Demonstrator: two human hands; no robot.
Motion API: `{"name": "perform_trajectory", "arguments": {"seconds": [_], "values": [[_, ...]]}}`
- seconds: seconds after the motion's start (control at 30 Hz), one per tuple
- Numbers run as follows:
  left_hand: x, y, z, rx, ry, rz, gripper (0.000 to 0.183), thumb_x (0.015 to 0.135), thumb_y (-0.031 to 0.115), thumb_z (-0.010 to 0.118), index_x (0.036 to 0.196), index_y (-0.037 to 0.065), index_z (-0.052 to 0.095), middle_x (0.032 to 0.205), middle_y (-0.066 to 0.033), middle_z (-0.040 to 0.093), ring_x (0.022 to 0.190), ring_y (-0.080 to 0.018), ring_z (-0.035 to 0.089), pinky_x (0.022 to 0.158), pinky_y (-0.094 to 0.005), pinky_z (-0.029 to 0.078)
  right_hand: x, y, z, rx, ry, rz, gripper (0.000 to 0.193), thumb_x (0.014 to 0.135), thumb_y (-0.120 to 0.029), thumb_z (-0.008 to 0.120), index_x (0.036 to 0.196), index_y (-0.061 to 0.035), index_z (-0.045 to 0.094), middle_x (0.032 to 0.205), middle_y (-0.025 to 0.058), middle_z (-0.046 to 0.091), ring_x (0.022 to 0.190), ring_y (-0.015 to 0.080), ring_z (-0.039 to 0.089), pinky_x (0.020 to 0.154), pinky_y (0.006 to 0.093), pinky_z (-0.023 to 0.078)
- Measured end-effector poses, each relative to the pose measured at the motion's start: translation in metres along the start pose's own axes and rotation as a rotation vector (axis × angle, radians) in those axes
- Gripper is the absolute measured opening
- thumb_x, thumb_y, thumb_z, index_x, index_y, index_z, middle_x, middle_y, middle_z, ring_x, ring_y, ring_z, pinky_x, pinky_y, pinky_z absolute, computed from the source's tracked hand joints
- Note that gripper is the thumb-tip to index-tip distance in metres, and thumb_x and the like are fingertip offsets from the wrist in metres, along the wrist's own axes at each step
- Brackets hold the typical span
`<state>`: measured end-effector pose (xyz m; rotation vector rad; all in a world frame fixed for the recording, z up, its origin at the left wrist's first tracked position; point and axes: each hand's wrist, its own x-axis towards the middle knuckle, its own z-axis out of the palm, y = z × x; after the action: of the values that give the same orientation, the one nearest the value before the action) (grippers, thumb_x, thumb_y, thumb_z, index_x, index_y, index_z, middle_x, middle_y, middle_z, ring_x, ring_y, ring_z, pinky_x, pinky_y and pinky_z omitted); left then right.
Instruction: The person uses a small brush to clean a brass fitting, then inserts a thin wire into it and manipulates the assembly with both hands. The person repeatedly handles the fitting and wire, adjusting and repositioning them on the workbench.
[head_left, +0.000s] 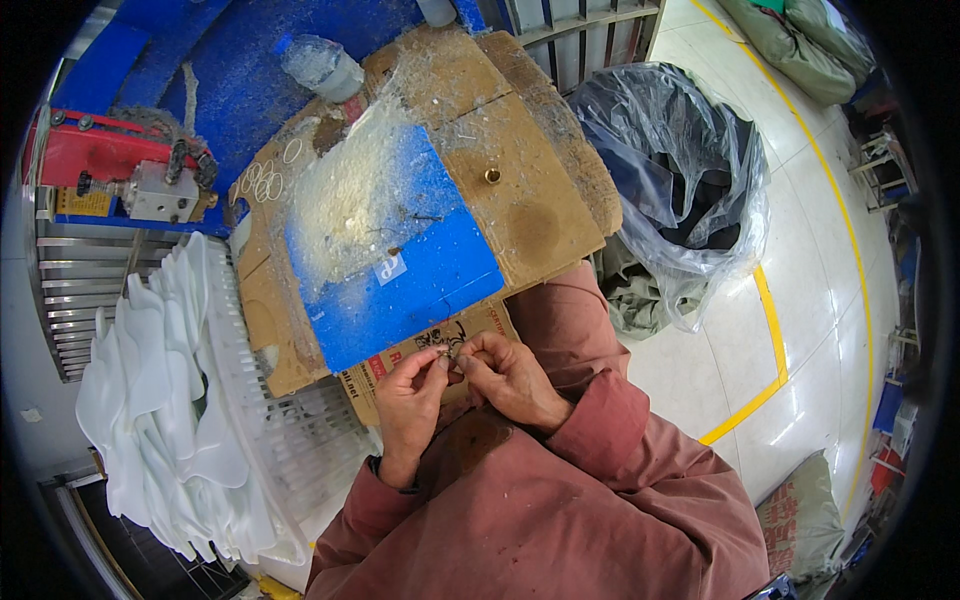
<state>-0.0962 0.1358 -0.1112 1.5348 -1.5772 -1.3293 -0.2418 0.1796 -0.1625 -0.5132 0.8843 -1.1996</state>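
My left hand [412, 398] and my right hand [512, 382] meet in front of my body, near the front edge of the bench. Fingers and thumbs of both are pinched together around something small, too small and covered to name. Just beyond them lies a blue sheet [425, 285], its left and far part dusted with cream-coloured shavings [345, 215]. Under my hands is a printed cardboard piece [368, 400]. Dark threads or wires lie on the blue sheet. Brown cardboard [535, 150] covers the bench, and a small brass-coloured ring [492, 175] sits on it.
Several thin pale rings [263, 182] and a plastic bottle [320, 67] lie on the far bench. At left stand a red machine arm with a metal block [160, 192] and a crate of white curved plastic parts [165, 390]. A bin with a clear liner [670, 160] stands right.
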Motion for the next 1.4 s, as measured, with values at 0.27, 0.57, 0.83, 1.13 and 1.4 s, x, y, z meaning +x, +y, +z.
{"name": "perform_trajectory", "arguments": {"seconds": [0.27, 0.57, 0.83, 1.13, 1.4], "values": [[-0.001, 0.003, 0.001, 0.000, -0.004, 0.001, 0.017, 0.095, 0.002, 0.065, 0.110, -0.003, 0.071, 0.095, -0.0068, 0.073, 0.081, -0.0111, 0.070, 0.072, -0.0232, 0.055, 0.003, 0.005, -0.003, -0.032, -0.030, -0.017, 0.013, 0.103, -0.016, 0.055, 0.102, -0.0023, 0.055, 0.084, 0.0040, 0.066, 0.060, 0.0054, 0.054, 0.056, 0.0217, 0.047], [0.001, -0.001, 0.000, -0.027, -0.008, -0.008, 0.017, 0.094, 0.002, 0.065, 0.110, -0.003, 0.071, 0.095, -0.0062, 0.073, 0.080, -0.0100, 0.069, 0.071, -0.0227, 0.055, 0.001, 0.001, -0.002, -0.050, -0.021, -0.019, 0.013, 0.103, -0.014, 0.054, 0.101, -0.0021, 0.055, 0.084, 0.0035, 0.066, 0.060, 0.0049, 0.054, 0.055, 0.0214, 0.047], [0.000, 0.002, -0.001, 0.228, -0.020, 0.140, 0.016, 0.094, 0.001, 0.065, 0.108, -0.004, 0.069, 0.097, -0.0088, 0.072, 0.085, -0.0148, 0.071, 0.075, -0.0272, 0.056, 0.002, 0.004, -0.003, -0.174, 0.013, -0.111, 0.011, 0.101, -0.013, 0.056, 0.100, -0.0023, 0.057, 0.078, 0.0021, 0.064, 0.060, 0.0064, 0.056, 0.053, 0.0233, 0.046], [0.005, 0.004, -0.006, 0.643, -0.083, 0.494, 0.016, 0.089, 0.000, 0.063, 0.103, -0.003, 0.070, 0.088, -0.0147, 0.069, 0.079, -0.0292, 0.069, 0.070, -0.0350, 0.054, 0.000, 0.008, -0.009, -1.111, 0.073, -0.564, 0.011, 0.089, -0.003, 0.063, 0.098, -0.0024, 0.058, 0.072, 0.0185, 0.062, 0.065, 0.0313, 0.067, 0.056, 0.0361, 0.052], [-0.002, 0.006, -0.006, 0.666, -0.082, 0.461, 0.015, 0.089, 0.000, 0.065, 0.103, -0.002, 0.069, 0.096, -0.0167, 0.069, 0.085, -0.0339, 0.069, 0.072, -0.0396, 0.056, 0.004, 0.015, -0.010, 0.104, -0.049, 0.063, 0.013, 0.100, -0.015, 0.060, 0.100, -0.0025, 0.057, 0.069, 0.0035, 0.058, 0.057, 0.0097, 0.057, 0.054, 0.0264, 0.047]]}}
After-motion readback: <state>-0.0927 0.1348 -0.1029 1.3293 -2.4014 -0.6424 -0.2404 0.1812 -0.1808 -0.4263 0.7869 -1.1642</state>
